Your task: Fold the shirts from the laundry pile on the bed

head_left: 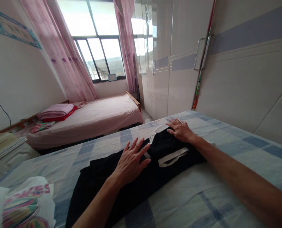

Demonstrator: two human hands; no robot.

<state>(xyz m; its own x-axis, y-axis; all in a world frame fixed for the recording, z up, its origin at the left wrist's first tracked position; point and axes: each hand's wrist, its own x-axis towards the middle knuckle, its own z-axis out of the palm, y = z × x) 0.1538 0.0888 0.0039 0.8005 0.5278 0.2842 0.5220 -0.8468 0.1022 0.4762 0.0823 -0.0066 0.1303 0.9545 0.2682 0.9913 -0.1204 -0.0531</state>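
While the black garment [141, 182] lies beneath, hands [131, 161] [180, 130] spread open, palms down, gripping nothing

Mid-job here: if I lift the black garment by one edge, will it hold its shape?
Probably not: the black garment looks like soft cloth lying low on the checked sheet, so it would likely droop. It seems fairly light, showing little thickness. Pushed, it may bunch rather than roll, being spread fairly flat.
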